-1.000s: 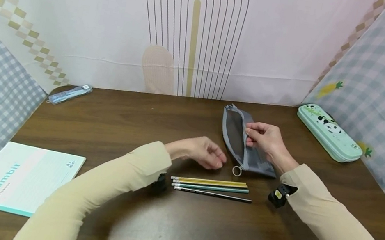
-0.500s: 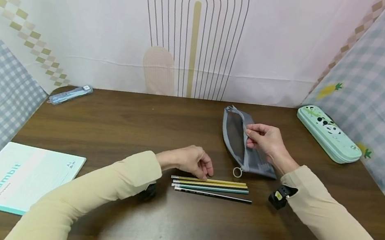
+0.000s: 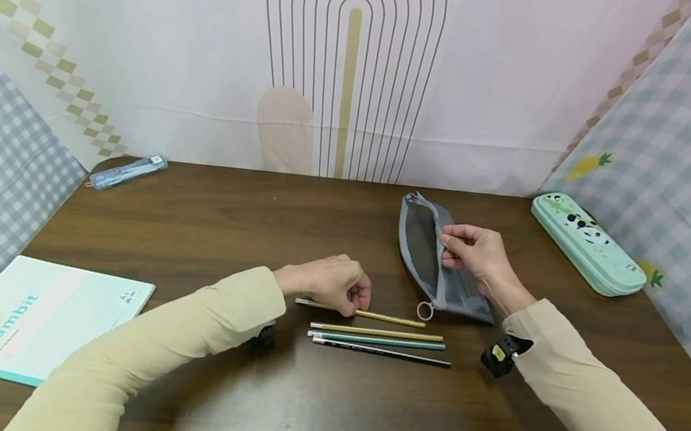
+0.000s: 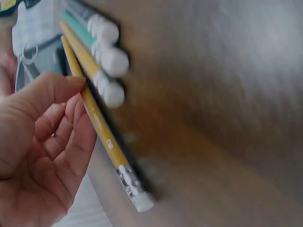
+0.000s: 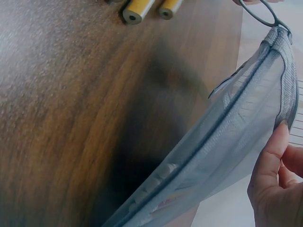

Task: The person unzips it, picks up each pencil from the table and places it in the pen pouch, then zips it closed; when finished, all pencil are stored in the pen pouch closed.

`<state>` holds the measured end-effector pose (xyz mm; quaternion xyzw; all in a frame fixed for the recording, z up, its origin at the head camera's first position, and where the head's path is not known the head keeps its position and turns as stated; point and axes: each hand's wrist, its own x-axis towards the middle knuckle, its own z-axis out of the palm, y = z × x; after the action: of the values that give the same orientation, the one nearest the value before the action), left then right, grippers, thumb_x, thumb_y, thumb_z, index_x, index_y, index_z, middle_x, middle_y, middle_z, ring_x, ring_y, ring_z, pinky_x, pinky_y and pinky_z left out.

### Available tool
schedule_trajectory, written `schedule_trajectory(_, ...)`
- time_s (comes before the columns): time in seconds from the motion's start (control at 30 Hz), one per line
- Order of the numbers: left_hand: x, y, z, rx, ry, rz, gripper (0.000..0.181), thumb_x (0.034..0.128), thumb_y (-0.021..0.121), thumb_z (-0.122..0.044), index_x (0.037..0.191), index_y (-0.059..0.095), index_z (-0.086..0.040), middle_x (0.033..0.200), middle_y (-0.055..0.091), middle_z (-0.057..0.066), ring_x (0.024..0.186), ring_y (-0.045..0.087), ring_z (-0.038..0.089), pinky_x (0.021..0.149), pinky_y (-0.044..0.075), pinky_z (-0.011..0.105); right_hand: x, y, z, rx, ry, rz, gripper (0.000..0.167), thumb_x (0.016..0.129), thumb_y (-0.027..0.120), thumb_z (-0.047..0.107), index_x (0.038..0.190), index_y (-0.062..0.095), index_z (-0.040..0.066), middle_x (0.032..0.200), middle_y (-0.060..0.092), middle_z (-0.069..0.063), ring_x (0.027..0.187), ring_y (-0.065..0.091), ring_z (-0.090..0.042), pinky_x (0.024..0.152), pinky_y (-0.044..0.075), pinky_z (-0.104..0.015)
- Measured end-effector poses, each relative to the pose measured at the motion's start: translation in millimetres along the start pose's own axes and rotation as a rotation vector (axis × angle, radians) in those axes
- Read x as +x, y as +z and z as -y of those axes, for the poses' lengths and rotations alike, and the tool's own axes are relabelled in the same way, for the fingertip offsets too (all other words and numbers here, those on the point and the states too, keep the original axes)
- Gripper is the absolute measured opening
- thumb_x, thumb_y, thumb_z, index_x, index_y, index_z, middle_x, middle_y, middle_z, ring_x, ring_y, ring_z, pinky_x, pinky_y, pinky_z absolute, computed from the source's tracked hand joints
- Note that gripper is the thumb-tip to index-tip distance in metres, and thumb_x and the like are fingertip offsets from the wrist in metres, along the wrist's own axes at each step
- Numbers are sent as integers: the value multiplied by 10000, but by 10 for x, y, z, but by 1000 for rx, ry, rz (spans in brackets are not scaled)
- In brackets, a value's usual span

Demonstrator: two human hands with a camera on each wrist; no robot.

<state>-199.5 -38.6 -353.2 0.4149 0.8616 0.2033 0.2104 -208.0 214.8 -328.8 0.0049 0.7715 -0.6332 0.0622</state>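
My left hand (image 3: 331, 284) pinches a yellow pencil (image 3: 393, 319) between thumb and fingers, its eraser end pointing left. In the left wrist view the thumb presses on the barrel of this pencil (image 4: 102, 125). Just nearer lie another yellow pencil (image 3: 401, 335), a teal pencil (image 3: 400, 343) and a black pencil (image 3: 392, 353), roughly side by side. My right hand (image 3: 480, 258) pinches the rim of a grey mesh zip pouch (image 3: 466, 295), whose mouth gapes. Through the mesh in the right wrist view, several whitish ends show blurrily low in the pouch (image 5: 227, 137).
A mint pencil case (image 3: 590, 241) with pandas lies at the back right. At the left are a Gambit notebook (image 3: 42, 319) and, farther back, a slim blue packet (image 3: 127, 172). Patterned cloth (image 3: 208, 61) hangs behind the brown table (image 3: 289, 416).
My left hand has come down and left onto the pencils, taken hold of the farthest yellow one and drawn it slightly away from the others. The right hand keeps its grip on the pouch.
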Motion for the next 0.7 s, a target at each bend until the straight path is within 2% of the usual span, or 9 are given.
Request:
schedule_trajectory(0.07,-32,-50,70,-49,-36,43,115,742,682,-37,811,700,-128,743,670,-40,664,560,3,616,471,131,-2,1,-7,-3,1,-5,372,931,537,-4,1229,442,-204,686,601,82,557,591,-10,564,553,-167)
schedule_trajectory(0.13,-67,-119,143,-139,-87,92,108,766,689,-41,859,704,-94,775,674,-15,681,570,21,634,499,147,0,1,-12,-8,0,-8,360,933,532,-4,1223,450,-201,684,601,86,556,590,-9,565,553,-167)
schedule_trajectory(0.2,-93,-191,223,-267,-150,125,146,788,677,-21,932,697,-40,805,671,2,701,582,44,664,535,175,0,3,-14,-10,-1,-12,351,935,530,-5,1220,456,-196,681,601,88,554,588,-7,566,554,-168)
schedule_trajectory(0.27,-90,-251,296,-432,-215,116,196,826,643,-4,1019,665,27,830,669,16,720,589,57,682,556,203,5,0,-11,-13,-1,-10,357,935,531,-1,1223,454,-198,682,601,87,556,588,-7,568,554,-169)
schedule_trajectory(0.33,-45,-275,345,-638,-276,68,249,864,589,11,1104,614,73,838,655,11,731,586,64,684,554,207,9,-2,-10,-17,6,-9,354,937,531,5,1226,460,-188,679,598,86,558,588,-6,575,556,-171)
schedule_trajectory(0.4,47,-273,355,-847,-318,-2,310,907,541,1,1203,546,92,941,652,50,769,591,65,689,545,191,11,0,-7,-19,14,-7,357,938,532,10,1231,462,-182,681,597,84,561,589,-6,580,556,-171)
schedule_trajectory(0.53,327,-215,238,-1238,-369,-140,344,964,484,-21,1286,471,100,995,621,108,791,609,100,660,533,165,15,22,-5,-21,26,-7,350,939,534,18,1229,474,-168,682,594,77,562,591,-9,581,555,-167)
schedule_trajectory(0.63,545,-167,94,-1399,-396,-223,335,963,495,-21,1275,491,101,900,627,96,781,622,134,639,545,167,15,51,-7,-19,27,-4,357,937,539,22,1231,473,-171,692,594,64,564,593,-13,578,554,-166)
schedule_trajectory(0.7,670,-141,-1,-1435,-422,-280,337,948,521,-10,1270,508,88,879,642,100,773,629,146,610,547,166,13,66,-6,-28,32,0,350,941,537,30,1229,481,-160,702,592,63,570,593,-14,584,555,-167)
